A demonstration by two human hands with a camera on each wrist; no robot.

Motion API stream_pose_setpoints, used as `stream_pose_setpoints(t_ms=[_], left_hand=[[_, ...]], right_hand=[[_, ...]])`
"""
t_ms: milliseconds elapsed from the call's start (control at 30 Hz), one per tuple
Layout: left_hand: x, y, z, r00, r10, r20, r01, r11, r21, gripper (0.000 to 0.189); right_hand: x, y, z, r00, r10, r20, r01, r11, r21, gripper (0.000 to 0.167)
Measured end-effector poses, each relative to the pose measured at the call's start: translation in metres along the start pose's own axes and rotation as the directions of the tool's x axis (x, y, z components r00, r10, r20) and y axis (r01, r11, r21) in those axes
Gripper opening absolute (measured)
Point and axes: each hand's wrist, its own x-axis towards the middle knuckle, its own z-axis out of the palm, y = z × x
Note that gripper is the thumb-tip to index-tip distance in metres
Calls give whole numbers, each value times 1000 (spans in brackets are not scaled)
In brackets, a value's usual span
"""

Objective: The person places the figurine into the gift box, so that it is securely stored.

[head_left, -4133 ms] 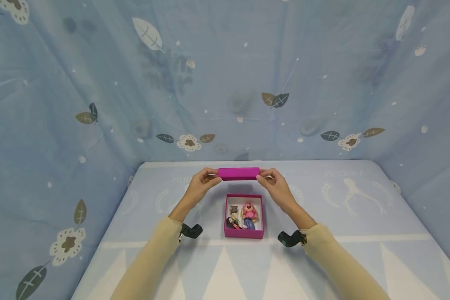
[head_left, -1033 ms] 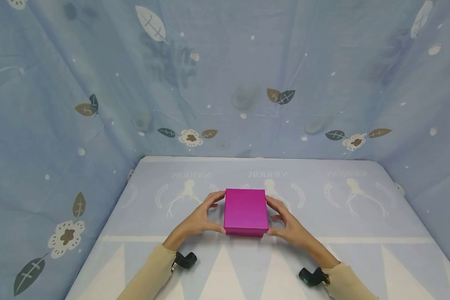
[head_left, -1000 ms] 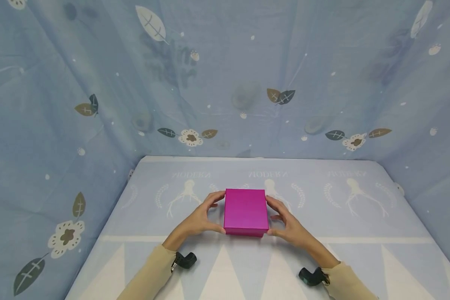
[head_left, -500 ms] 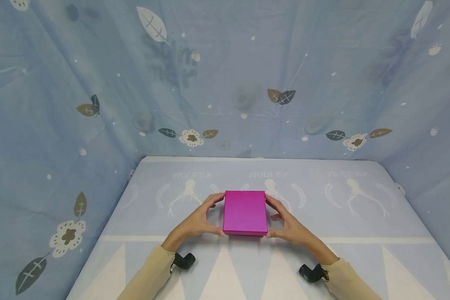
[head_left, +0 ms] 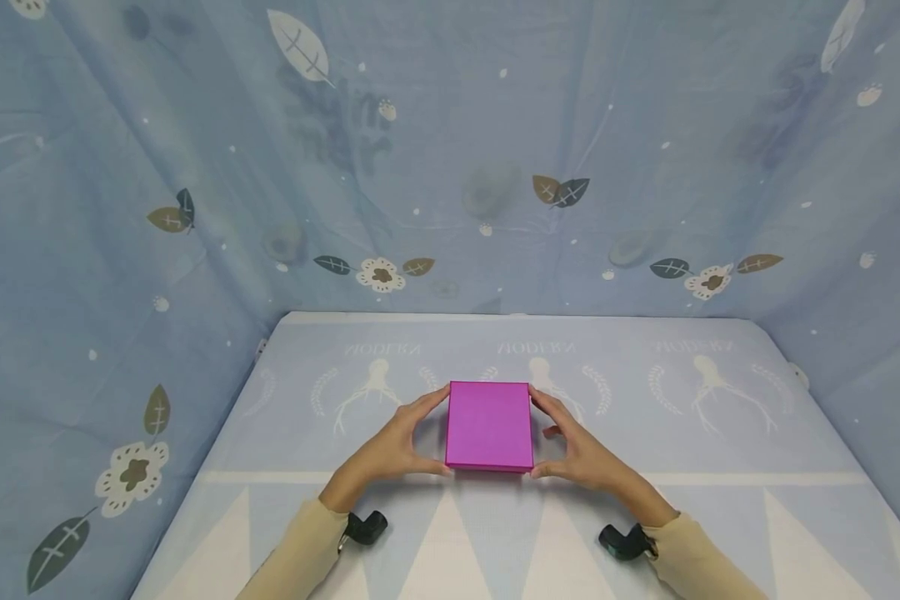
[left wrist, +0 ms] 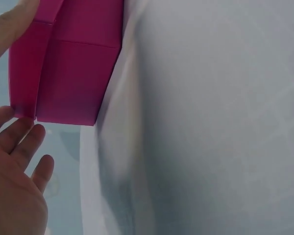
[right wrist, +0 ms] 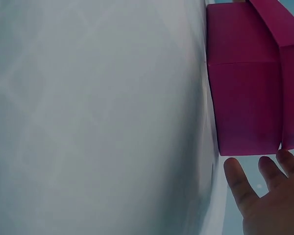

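A magenta box lid [head_left: 489, 423] sits over the box in the middle of the table. My left hand [head_left: 392, 443] holds the lid's left side, thumb at the near corner and fingertips at the far one. On the opposite side, my right hand [head_left: 587, 457] grips the lid the same way. Below the lid's rim, the box base [left wrist: 81, 81] shows in the left wrist view and stands on the cloth. The right wrist view also has the base's side wall [right wrist: 247, 103] uncovered beneath the lid. Whatever lies inside the box is hidden.
A pale patterned cloth [head_left: 645, 417] covers the table. Blue floral curtains [head_left: 450, 150] hang behind it and at both sides. A small black camera [head_left: 367, 527] is strapped to the left wrist, another black camera [head_left: 624, 542] to the right.
Earlier, both hands held the lid above the uncovered box, with several small figures inside. The lid has since come down over it, and within the last second it has levelled and settled slightly lower.
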Motion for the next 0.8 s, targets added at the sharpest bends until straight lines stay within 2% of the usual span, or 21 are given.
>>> stream_pose_setpoints(t_ms=[67, 233, 467, 633, 800], left_hand=[[-1, 0, 1, 1000, -10, 0, 10, 1000, 13, 120], [-2, -1, 3, 1000, 7, -10, -6, 997, 71, 119], [-4, 3, 4, 996, 82, -45, -73, 980, 186, 116], [-3, 5, 3, 992, 114, -47, -98, 961, 260, 115], [0, 6, 0, 994, 101, -39, -87, 961, 262, 115]], right_hand=[[0, -1, 0, 1000, 5, 6, -5, 1000, -5, 113], [-1, 1, -1, 1000, -1, 8, 2, 1000, -22, 113], [-1, 2, 0, 1000, -7, 0, 7, 999, -43, 113], [-1, 1, 0, 1000, -21, -9, 20, 996, -86, 113], [1, -2, 1, 1000, -28, -11, 27, 995, -92, 113]])
